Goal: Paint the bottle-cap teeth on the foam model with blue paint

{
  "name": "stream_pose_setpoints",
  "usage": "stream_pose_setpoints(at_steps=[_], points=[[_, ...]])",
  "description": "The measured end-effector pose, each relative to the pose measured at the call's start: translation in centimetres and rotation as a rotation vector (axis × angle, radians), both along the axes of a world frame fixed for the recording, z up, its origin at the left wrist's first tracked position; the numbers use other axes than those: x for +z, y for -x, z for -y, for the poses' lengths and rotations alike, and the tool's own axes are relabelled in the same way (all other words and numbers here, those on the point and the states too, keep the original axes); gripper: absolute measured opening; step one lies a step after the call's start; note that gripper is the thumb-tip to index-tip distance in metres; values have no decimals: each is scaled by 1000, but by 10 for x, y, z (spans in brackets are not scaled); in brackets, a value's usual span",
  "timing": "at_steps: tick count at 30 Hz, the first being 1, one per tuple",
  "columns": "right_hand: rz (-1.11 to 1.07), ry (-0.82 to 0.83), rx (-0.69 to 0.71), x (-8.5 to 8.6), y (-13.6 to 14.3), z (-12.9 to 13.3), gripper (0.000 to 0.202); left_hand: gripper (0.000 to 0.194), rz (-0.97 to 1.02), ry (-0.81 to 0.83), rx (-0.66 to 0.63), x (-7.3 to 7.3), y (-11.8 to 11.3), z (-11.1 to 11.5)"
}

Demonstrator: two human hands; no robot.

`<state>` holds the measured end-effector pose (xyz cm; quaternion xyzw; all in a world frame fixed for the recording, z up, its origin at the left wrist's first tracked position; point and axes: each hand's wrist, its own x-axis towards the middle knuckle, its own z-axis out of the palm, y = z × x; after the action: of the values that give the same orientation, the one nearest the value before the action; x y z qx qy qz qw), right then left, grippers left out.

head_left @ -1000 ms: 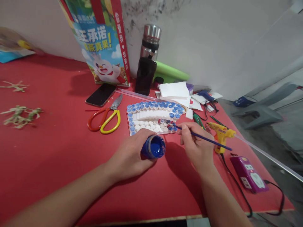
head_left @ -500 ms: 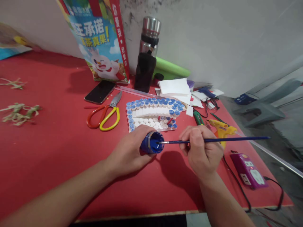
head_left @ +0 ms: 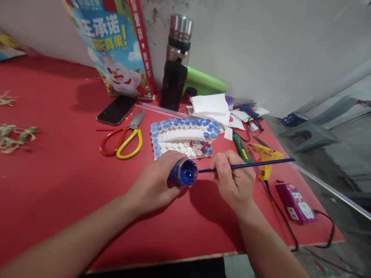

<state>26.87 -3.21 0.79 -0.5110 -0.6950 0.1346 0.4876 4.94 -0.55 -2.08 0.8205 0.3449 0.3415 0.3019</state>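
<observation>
Since half a second ago, the right hand (head_left: 233, 179) has come closer to the paint jar (head_left: 175, 174), and the paintbrush (head_left: 255, 164) reaches deeper into it; a second ago its bristles were over at the mosaic panel (head_left: 182, 135). Now the tip is inside the glass mouth, hidden or lost in the blue paint (head_left: 187, 178), with the dark handle slanting slightly upward to the right.

Thumb and fingers of the right hand pinch the brush partway along its handle. The left hand (head_left: 158, 177) is wrapped around the jar, keeping it tipped so that the opening faces toward the right hand. Paint lies in the lower part of the opening, and blue smears coat the rim.

Just beyond the jar, the panel lies flat on the red table (head_left: 72, 208). Blue-topped discs (head_left: 187, 122) border its upper and left edges, and bare white discs (head_left: 181, 145) fill much of its lower part.

Farther back, a small dark pot (head_left: 190, 92) stands near the green roll (head_left: 207, 80); its contents cannot be made out. A steel flask (head_left: 179, 29) stands capped behind, and a printed bag (head_left: 118, 50) rises upright to its left, its top cut off by the frame.
</observation>
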Motion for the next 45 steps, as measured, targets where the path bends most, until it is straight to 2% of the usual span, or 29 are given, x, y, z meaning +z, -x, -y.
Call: stream_pose_setpoints(at_steps=[6, 11, 17, 20, 22, 25, 32, 38, 45], points=[[-69, -9, 4, -2, -2, 0, 34, 48, -3, 11, 19, 0, 0, 0], [-255, -38, -21, 1, -6, -2, 39, 48, -13, 21, 33, -2, 0, 0], [-523, 24, -86, 9, -6, -10, 43, 48, -24, 17, 59, -2, 1, 0], [-593, -36, -161, 10, -9, -15, 44, 50, -30, 6, 57, -2, 1, 0], [-571, -79, -221, 9, -12, -17, 45, 51, -34, 5, 49, -2, 1, 0], [-424, -105, -284, 3, -16, -17, 46, 51, -35, 5, 38, -2, 1, -1], [-33, -68, -121, -14, -21, -21, 31, 50, -26, 10, 59, -2, 1, 0], [35, -73, -87, -22, -22, -30, 21, 50, -24, 15, 50, -2, 0, 0], [93, -137, -114, -30, -19, -37, 18, 52, -13, 3, 37, -1, 0, 2]])
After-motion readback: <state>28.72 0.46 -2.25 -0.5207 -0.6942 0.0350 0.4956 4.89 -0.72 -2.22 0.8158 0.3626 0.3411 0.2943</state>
